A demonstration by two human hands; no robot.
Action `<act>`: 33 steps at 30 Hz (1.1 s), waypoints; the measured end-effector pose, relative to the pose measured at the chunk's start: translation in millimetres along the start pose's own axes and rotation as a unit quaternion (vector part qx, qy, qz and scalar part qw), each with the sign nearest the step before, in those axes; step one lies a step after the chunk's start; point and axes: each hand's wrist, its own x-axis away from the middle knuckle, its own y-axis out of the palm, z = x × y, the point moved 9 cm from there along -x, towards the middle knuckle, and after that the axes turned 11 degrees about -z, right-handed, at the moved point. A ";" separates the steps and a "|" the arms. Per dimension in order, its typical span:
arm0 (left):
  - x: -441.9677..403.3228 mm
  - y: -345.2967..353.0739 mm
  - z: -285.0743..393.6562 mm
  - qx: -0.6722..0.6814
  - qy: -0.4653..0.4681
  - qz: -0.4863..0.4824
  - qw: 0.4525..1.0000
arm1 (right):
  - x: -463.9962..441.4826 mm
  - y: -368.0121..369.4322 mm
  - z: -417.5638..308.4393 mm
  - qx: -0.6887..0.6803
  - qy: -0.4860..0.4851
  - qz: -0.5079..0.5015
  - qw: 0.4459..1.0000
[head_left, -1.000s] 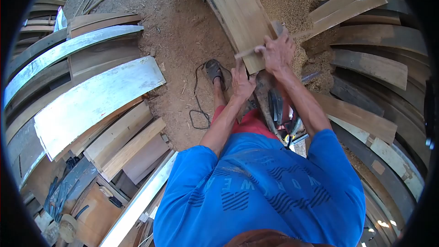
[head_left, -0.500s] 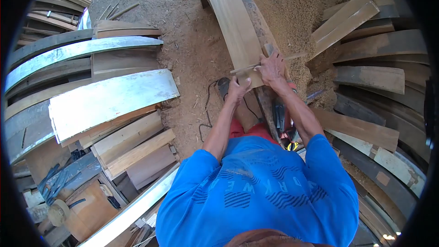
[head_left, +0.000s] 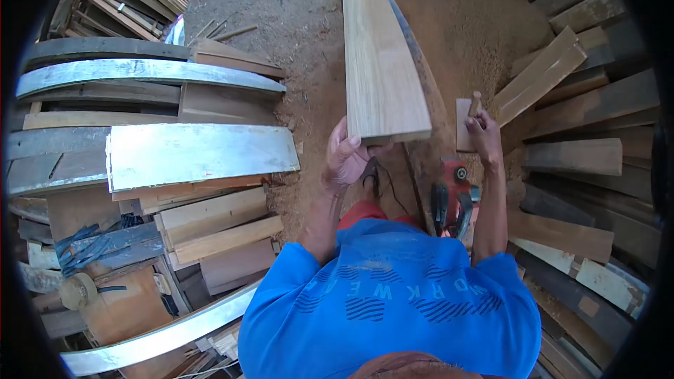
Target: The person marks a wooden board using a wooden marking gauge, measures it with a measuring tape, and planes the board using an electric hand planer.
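Observation:
A long pale wooden board (head_left: 382,63) stretches away in front of me, its near end raised towards me. My left hand (head_left: 345,156) grips the near left corner, thumb at the edge and some fingers hidden beneath. Off to the right, apart from the board, my right hand (head_left: 484,137) is closed around a wooden marking gauge (head_left: 463,124), a flat block with a short stem pointing away from me. Under the board runs a narrow wooden bench (head_left: 439,116), partly covered.
A red power tool (head_left: 455,193) sits near my legs at the right. Stacked boards (head_left: 203,151) line the left side, and more planks (head_left: 572,151) lie at the right. Sawdust and shavings cover the ground (head_left: 302,42), where a dark cord (head_left: 393,193) trails.
My right hand has left the board and moved right with the marking gauge. The board's near end has come up, with my left hand now holding its corner.

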 end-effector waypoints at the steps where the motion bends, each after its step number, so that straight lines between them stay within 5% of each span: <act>1: -13.5 20.0 12.8 0.006 0.029 -0.027 0.999 | 7.5 -7.3 -4.6 0.004 0.003 0.009 1.000; 12: -110.1 88.1 57.0 0.037 0.121 -0.094 0.988 | 80.4 -57.1 -20.7 -0.072 -0.039 0.077 0.994; 33: -131.8 101.9 76.9 0.085 0.108 -0.132 0.982 | 73.7 -71.3 -27.9 -0.128 -0.051 0.115 0.984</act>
